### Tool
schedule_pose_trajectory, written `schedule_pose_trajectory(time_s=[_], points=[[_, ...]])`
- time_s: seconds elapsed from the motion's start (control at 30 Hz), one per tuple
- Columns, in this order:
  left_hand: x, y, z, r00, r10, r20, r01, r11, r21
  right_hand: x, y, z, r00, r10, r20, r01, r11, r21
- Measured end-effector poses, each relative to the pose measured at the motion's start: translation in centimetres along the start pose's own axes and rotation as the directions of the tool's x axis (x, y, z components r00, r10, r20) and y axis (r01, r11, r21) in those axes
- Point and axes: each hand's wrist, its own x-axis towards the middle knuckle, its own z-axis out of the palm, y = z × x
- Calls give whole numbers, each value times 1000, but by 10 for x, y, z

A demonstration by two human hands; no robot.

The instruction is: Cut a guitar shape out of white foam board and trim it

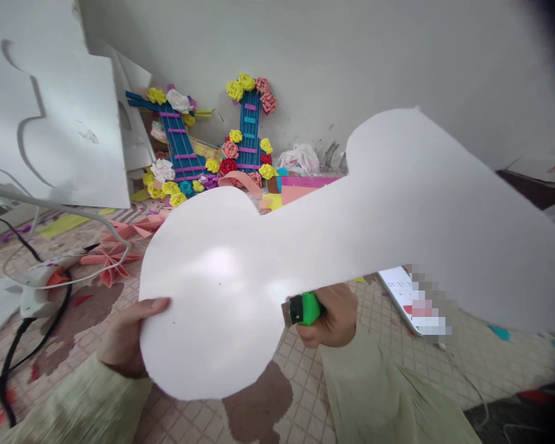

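Note:
A white foam board piece [213, 265] with a rounded, guitar-like lower end and a narrower middle spreads across the view, tilted up to the right. My left hand [129, 330] grips its left edge, the thumb on the front face and the other fingers hidden behind. In my right hand [335, 317] is a green and black box cutter [305, 308], with a short piece of blade at its tip. The blade lies right by the board's lower edge, at the notch beside the rounded end; whether it touches cannot be made out.
Two blue paper guitars [182, 145] with paper flowers lean at the wall. A glue gun [46, 283] and cables lie left, near a pink paper star [111, 262]. A cut white sheet [74, 123] stands far left. A lit phone [398, 296] lies right on the patterned cloth [300, 376].

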Motion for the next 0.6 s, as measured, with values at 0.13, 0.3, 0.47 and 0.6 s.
schedule_pose_trajectory(time_s=[0.13,0.3,0.47,0.6], points=[[0,1,-1,999,-39,-23,40,997,72,-1,1,-1,1000,-8,20,8,1000,-22],[4,2,-4,999,-39,-18,40,995,88,-2,0,1,1000,-2,-7,2,1000,30],[6,6,-12,998,-57,34,52,990,132,-3,3,0,1000,-8,22,8,1000,-7],[4,6,-10,998,-47,41,40,987,153,-3,3,-1,1000,1,29,-1,1000,11]])
